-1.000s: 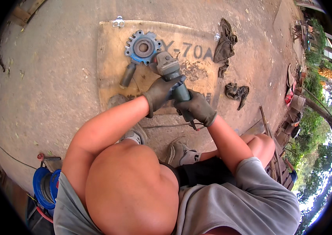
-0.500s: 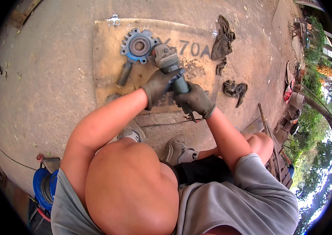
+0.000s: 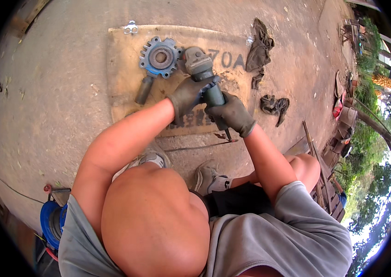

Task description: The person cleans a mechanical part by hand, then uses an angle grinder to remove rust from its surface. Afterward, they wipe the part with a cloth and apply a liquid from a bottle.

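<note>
Both gloved hands hold a dark green angle grinder (image 3: 199, 63) above a wooden board. My left hand (image 3: 186, 98) is closed round the body behind the grey metal head. My right hand (image 3: 235, 113) grips the rear, with the cord end hanging below it. Left of the grinder head lies a round, blue-and-grey toothed metal housing (image 3: 161, 57) with a ring-shaped bore. The grinder head is close to the housing's right edge; whether they touch I cannot tell. The disc is mostly hidden. A dark cylindrical piece (image 3: 144, 89) lies at the housing's near side.
The wooden board (image 3: 122, 53) with stencilled marks lies on the concrete floor. A small metal bracket (image 3: 131, 27) sits on its far left edge. Dark rags (image 3: 258, 51) lie to the right. A cord (image 3: 195, 148) crosses before my shoes. A blue cable reel (image 3: 51, 222) stands lower left.
The grinder, held in both hands, has shifted slightly right and away from the housing, which its head overlapped more before. The whole view has moved a little.
</note>
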Available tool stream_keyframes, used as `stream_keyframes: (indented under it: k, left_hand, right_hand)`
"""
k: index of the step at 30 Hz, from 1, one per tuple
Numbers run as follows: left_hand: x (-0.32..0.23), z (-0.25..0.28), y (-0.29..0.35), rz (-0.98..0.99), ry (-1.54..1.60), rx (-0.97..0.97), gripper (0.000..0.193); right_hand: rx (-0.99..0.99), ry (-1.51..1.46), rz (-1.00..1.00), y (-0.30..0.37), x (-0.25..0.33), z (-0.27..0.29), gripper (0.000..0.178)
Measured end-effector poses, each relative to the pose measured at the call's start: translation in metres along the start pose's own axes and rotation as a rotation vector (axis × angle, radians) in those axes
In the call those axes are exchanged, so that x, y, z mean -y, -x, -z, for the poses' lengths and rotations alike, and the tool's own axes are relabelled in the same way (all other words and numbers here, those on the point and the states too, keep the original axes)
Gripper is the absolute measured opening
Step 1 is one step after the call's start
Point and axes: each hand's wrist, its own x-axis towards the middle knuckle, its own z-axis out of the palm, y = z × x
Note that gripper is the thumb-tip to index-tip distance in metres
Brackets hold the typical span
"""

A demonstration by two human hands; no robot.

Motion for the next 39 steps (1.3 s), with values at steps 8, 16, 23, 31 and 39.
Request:
stream_keyframes:
  k: [8,16,23,31,39]
  left_hand:
    - [0.001,0.005,-0.009,-0.012,0.024,0.017,0.043]
    - [0.002,0.01,-0.007,-0.051,0.041,0.031,0.041]
    - [0.004,0.01,-0.008,-0.079,0.144,0.063,0.037]
    - [0.0,0.014,-0.01,-0.085,0.147,0.041,0.037]
    - [0.0,0.014,-0.012,-0.132,0.166,0.035,0.039]
  right_hand:
    - [0.018,-0.016,0.001,-0.006,0.002,0.004,0.057]
    - [0.011,0.089,-0.009,-0.008,0.015,0.008,0.068]
    - [-0.001,0.238,0.056,-0.011,0.018,0.016,0.067]
    - [-0.022,0.273,0.032,-0.019,0.019,0.013,0.065]
    - [-0.044,0.275,0.094,-0.023,0.019,0.013,0.065]
